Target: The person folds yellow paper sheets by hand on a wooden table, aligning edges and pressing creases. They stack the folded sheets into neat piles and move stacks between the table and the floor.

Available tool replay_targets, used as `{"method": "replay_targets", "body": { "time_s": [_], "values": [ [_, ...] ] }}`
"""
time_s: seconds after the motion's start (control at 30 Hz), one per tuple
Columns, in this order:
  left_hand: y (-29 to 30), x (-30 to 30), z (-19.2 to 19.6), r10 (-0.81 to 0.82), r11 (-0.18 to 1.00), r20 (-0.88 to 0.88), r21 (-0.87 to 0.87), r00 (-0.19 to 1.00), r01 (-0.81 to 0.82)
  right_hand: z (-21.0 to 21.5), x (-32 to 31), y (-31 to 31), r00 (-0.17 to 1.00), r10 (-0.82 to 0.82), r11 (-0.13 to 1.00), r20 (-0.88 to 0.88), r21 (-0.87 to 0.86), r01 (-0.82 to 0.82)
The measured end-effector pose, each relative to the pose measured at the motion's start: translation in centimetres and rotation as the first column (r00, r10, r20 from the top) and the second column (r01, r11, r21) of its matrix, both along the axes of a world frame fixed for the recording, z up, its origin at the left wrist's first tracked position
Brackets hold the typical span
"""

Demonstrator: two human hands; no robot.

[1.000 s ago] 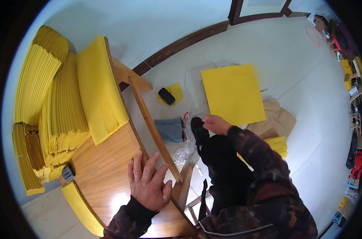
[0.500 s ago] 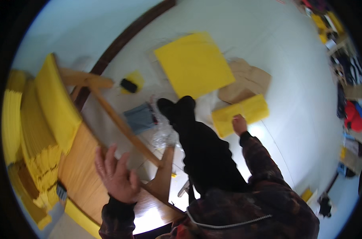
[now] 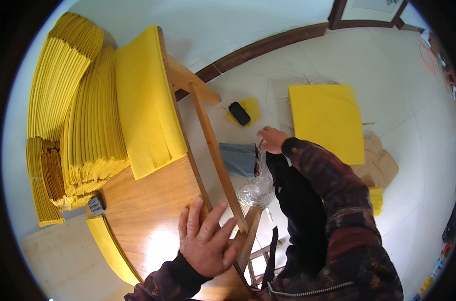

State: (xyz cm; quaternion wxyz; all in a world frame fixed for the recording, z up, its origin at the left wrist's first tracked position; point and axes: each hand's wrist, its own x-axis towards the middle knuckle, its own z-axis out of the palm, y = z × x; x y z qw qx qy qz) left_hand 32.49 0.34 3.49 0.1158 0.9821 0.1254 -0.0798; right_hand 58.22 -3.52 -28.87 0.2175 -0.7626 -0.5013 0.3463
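Note:
My left hand (image 3: pixel 208 243) is over the near edge of the wooden table (image 3: pixel 152 200), palm down, fingers spread, holding nothing. My right hand (image 3: pixel 274 139) reaches out above the floor, close to a folded piece of blue denim (image 3: pixel 238 159) and crumpled clear plastic (image 3: pixel 257 192). Its fingers are slightly bent and apart, with nothing visible in them. A flat yellow sheet (image 3: pixel 328 120) lies on the floor to the right of that hand. Beyond my right sleeve shows part of a folded yellow bundle (image 3: pixel 376 200), the rest hidden by the arm.
Thick stacks of folded yellow sheets (image 3: pixel 95 110) stand at the table's left, beside a flat yellow pile (image 3: pixel 145 105). A small dark grey block (image 3: pixel 96 204) sits near them. On the floor are a black object (image 3: pixel 239 114) on a yellow scrap and brown paper (image 3: pixel 381 160).
My right hand has left the folded yellow bundle and moved left toward the denim. The view has swung left, showing more of the table and stacks. My left hand remains spread over the table.

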Motion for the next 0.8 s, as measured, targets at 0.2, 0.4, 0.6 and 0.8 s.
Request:
{"method": "replay_targets", "body": {
  "time_s": [0.2,0.4,0.6,0.8],
  "values": [
    [0.1,-0.2,-0.1,0.021,0.999,-0.029,-0.034,0.999,-0.022,-4.9,-2.0,9.7,0.987,-0.014,0.966,0.159,-0.252,0.055],
    [-0.1,0.1,-0.3,0.044,0.998,0.049,-0.042,0.998,-0.042,-7.2,-5.2,8.3,0.952,0.171,0.929,0.252,-0.365,-0.071],
    [-0.2,0.0,0.0,0.031,0.999,-0.008,-0.010,0.999,-0.031,-7.0,-8.0,4.1,0.914,0.257,0.940,0.313,-0.299,-0.163],
    [-0.2,0.0,0.0,0.041,0.999,-0.012,-0.026,0.999,-0.042,-7.7,-9.4,1.8,0.847,0.470,0.864,0.248,-0.323,-0.385]
  ]
}}
